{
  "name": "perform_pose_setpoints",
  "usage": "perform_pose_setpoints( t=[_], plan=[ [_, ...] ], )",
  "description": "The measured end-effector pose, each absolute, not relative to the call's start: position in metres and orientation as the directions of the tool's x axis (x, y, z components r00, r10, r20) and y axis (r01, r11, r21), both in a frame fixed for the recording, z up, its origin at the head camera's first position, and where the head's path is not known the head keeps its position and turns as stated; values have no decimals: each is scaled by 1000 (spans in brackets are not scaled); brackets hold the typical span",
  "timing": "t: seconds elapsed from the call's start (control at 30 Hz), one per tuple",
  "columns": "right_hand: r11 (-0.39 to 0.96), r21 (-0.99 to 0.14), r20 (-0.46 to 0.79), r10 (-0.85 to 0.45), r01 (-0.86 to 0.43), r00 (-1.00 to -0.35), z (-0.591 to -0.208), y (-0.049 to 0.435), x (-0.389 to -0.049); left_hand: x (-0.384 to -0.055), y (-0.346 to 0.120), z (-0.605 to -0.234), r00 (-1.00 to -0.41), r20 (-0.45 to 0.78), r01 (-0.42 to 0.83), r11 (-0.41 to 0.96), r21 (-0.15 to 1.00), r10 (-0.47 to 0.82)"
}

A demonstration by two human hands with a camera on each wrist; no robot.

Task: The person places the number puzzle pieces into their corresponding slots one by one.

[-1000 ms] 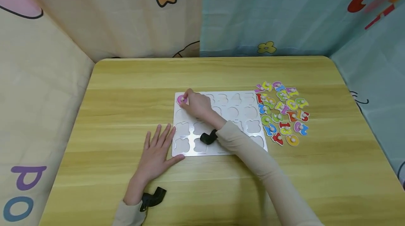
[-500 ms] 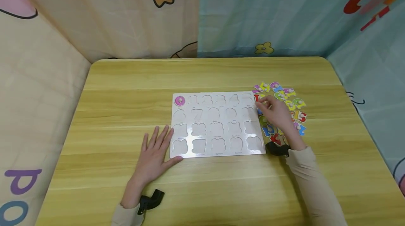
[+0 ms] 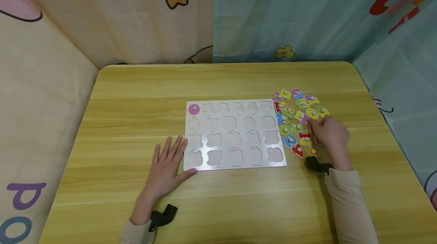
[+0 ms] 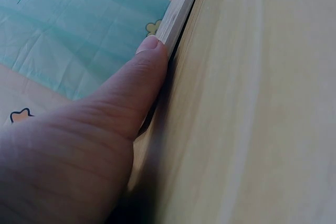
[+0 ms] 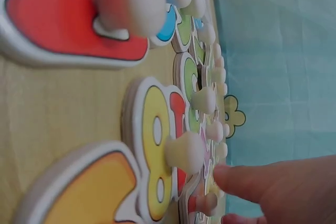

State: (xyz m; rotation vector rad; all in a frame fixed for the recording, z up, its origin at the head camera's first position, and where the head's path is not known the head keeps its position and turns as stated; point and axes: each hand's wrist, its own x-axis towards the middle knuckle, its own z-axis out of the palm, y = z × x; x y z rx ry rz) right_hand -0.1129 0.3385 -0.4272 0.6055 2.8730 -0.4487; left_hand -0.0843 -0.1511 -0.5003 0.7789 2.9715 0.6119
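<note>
The white number puzzle board [image 3: 235,137] lies on the table, with a pink 0 piece [image 3: 194,109] in its top left recess. My left hand [image 3: 164,172] rests with fingers spread along the board's left edge, thumb touching the front corner; the left wrist view shows the thumb [image 4: 131,85] against the board's side. My right hand [image 3: 332,133] is over the right side of the loose number pieces, fingertips close above them. In the right wrist view its fingers [image 5: 257,182] are slightly apart near a wooden knob [image 5: 207,203]. The hand hides some pieces.
Several colourful number pieces with knobs lie crowded right of the board, including a red 4 [image 3: 297,151] and an orange piece [image 3: 312,151] at the front. The wooden table [image 3: 239,206] extends to patterned curtains [image 3: 252,16] behind it.
My right hand has left the pink 0 at the board's top left, moved right to the loose pieces, then further right across them. My left hand has stayed at the board's edge.
</note>
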Motion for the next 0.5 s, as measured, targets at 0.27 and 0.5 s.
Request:
perform_pose_setpoints(
  t=[0.27, 0.5],
  plan=[
    [885, -157, -297, 382, 439, -875, -431, 336, -114, -84, -152, -500, -876, 94, 471, 797, 378, 473],
    [882, -186, -244, 385, 432, -890, -434, 335, -112, -84, -152, -501, -876, 101, 473, 800, 369, 471]
  ],
)
